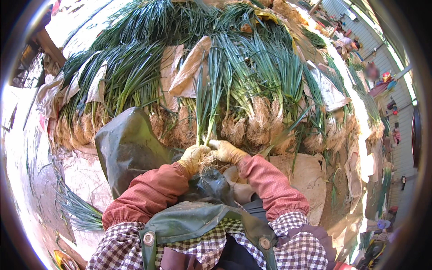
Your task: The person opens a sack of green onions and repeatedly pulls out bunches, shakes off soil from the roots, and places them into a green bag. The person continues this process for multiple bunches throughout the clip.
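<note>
Both my hands wear yellowish gloves and meet at the base of a few green onion stalks (pixel 210 125) with pale, stringy roots (pixel 206 161). My left hand (pixel 193 158) is closed around the lower stems, beside the roots. My right hand (pixel 226 152) touches the same stems from the right, fingers bent; whether it grips them is hard to tell. The long green leaves point away from me, over a heap of rooted green onions (pixel 260 111). A dark green waterproof apron (pixel 195 216) covers my front.
Cloth-like sacking (pixel 190 71) lies among the heaped onions. More sacking (pixel 86 179) is on the ground at left, near a loose bunch of greens (pixel 81 209). A brownish sheet (pixel 303 182) lies at right. Other people (pixel 346 45) are far off at upper right.
</note>
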Motion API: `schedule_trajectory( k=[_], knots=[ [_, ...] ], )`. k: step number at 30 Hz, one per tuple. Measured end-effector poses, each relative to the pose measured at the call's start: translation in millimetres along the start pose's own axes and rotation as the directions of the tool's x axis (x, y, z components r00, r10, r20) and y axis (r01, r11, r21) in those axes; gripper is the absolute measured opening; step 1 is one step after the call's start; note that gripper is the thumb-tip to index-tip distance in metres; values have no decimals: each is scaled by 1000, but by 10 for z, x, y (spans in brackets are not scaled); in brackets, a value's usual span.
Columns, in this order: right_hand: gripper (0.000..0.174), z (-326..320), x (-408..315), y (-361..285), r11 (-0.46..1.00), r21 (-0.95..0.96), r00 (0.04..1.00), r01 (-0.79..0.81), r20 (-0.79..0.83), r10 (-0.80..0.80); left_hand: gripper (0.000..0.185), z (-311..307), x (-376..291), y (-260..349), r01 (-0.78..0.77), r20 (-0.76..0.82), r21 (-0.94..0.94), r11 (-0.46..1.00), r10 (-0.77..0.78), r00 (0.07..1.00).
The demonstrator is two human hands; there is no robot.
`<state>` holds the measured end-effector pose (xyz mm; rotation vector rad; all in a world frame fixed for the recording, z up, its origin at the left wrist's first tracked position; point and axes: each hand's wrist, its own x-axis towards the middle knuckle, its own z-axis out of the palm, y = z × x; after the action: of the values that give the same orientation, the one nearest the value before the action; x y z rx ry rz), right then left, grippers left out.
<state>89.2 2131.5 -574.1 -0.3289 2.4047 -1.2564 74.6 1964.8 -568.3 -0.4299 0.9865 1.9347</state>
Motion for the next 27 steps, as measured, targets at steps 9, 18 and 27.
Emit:
schedule_trajectory(
  k=[9,18,27],
  knots=[
    [22,92,-803,-570,918,-350,967,-185,-234,105,8,-447,425,-347,13,125,-338,941,31,992],
    [17,160,-1386,-451,876,-94,790,-473,-486,374,9,207,140,-127,-32,-281,-50,998,17,960],
    [88,-321,-1312,-61,674,588,573,-448,-390,721,20,77,-143,244,-78,188,-178,981,111,976]
  ],
)
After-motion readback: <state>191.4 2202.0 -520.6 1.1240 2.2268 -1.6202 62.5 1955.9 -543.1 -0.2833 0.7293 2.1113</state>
